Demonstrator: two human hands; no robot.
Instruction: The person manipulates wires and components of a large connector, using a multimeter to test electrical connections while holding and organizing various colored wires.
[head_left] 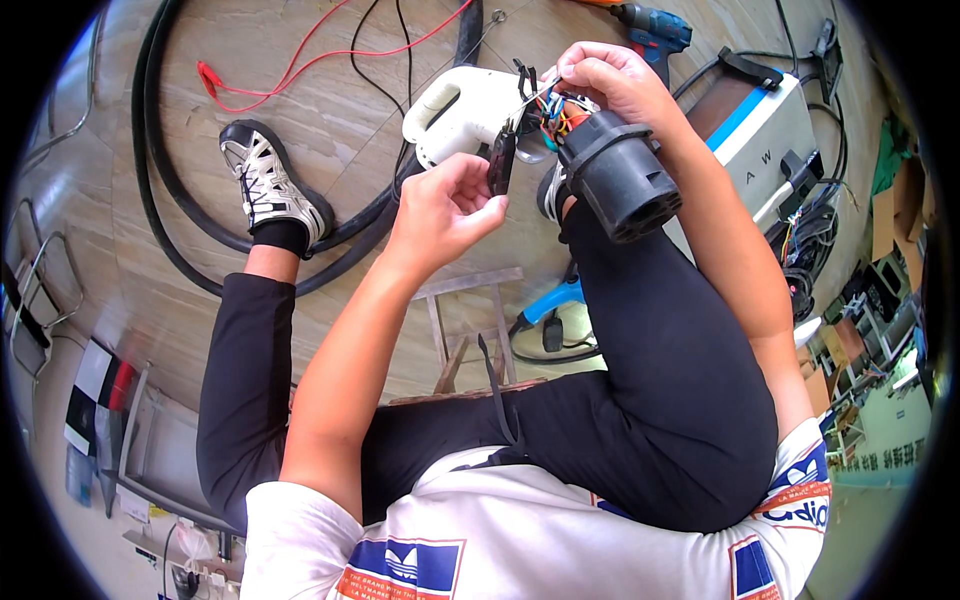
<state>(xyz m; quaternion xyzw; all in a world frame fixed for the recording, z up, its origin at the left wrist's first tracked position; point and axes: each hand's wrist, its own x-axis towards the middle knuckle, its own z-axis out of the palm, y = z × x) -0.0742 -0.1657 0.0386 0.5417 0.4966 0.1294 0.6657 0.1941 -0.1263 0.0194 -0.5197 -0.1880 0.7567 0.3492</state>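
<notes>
My left hand (pixel 445 212) is closed around a dark-handled tool (pixel 503 160) with a slim metal tip; its exact kind is unclear. The tip reaches up toward a bundle of coloured wires (pixel 565 112). My right hand (pixel 612 82) pinches at the upper end of these wires, and its fingertips partly hide what they grip. The wires run into a black cylindrical connector (pixel 625 178), which lies against my right forearm above my right knee. Just left of the wires is a white plastic housing with a loop handle (pixel 455 110), like a charging gun's.
Thick black cable (pixel 150 150) curls over the tiled floor, near red leads with a clip (pixel 208 78). A blue cordless drill (pixel 655 32) and a white case (pixel 755 150) lie to the right. Below my hands are a wooden stool frame (pixel 470 285) and a blue-handled tool (pixel 550 302).
</notes>
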